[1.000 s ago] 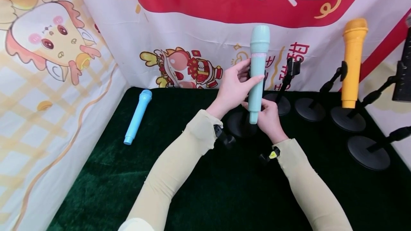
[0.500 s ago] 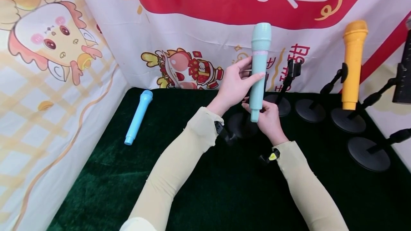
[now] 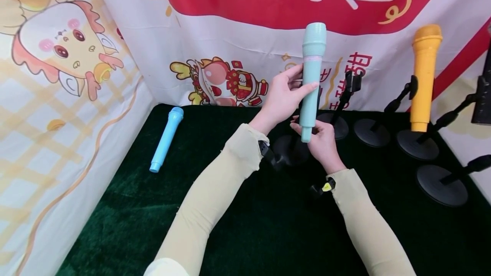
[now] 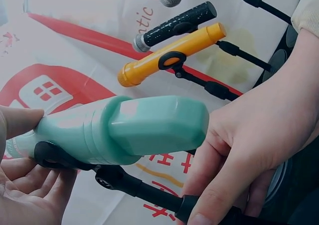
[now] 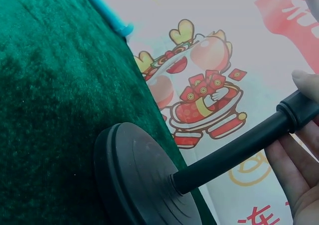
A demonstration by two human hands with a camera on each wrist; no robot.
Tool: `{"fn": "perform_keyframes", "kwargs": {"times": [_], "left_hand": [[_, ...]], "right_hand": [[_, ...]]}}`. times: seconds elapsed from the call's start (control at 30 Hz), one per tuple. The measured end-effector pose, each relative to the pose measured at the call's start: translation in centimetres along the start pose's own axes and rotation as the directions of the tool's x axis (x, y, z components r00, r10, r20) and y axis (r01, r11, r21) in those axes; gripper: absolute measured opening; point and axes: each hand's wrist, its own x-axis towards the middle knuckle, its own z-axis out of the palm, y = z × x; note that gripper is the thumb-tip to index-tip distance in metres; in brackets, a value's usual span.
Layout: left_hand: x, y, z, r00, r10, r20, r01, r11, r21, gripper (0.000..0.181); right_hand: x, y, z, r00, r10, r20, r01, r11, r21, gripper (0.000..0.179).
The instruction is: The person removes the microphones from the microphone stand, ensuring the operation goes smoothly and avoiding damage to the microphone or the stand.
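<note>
My left hand [image 3: 281,99] grips the mint-green microphone [image 3: 312,69], thumb on its front and fingers behind. It stands nearly upright, grille end up. In the left wrist view, its lower end [image 4: 157,122] faces the camera, and the body sits at a black holder clip [image 4: 55,157] on a jointed stand. Below, my right hand [image 3: 323,144] pinches the collar [image 5: 294,110] on the black stand's pole [image 5: 232,152]. The stand's round base [image 3: 290,150] is on the green cloth; the microphone hides part of the pole in the head view.
A blue microphone [image 3: 166,139] lies on the green cloth [image 3: 230,229] at left. To the right stand several black stands, one bearing a yellow microphone [image 3: 426,78], another a black microphone [image 3: 482,97]. A printed banner [image 3: 238,33] hangs behind.
The mint-green microphone and my left hand have risen slightly and shifted a little right. My right hand keeps its hold on the stand, nearly still.
</note>
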Motion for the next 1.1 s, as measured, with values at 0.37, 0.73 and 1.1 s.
{"fn": "perform_keyframes", "kwargs": {"times": [0.37, 0.73, 1.1], "left_hand": [[0.51, 0.36, -0.10, 1.000, -0.017, 0.005, 0.017, 1.000, 0.013, 0.056], [0.51, 0.54, -0.25, 0.999, -0.031, 0.012, 0.030, 0.999, 0.042, 0.053], [0.65, 0.33, -0.30, 0.999, -0.029, 0.013, 0.028, 0.998, 0.057, 0.054]], "right_hand": [[0.00, 0.03, -0.06, 1.000, -0.019, -0.012, 0.019, 1.000, -0.002, 0.017], [-0.06, 0.01, -0.10, 1.000, -0.003, 0.004, 0.003, 1.000, -0.015, 0.020], [-0.08, 0.19, -0.19, 1.000, 0.003, 0.010, -0.003, 1.000, 0.002, 0.019]]}}
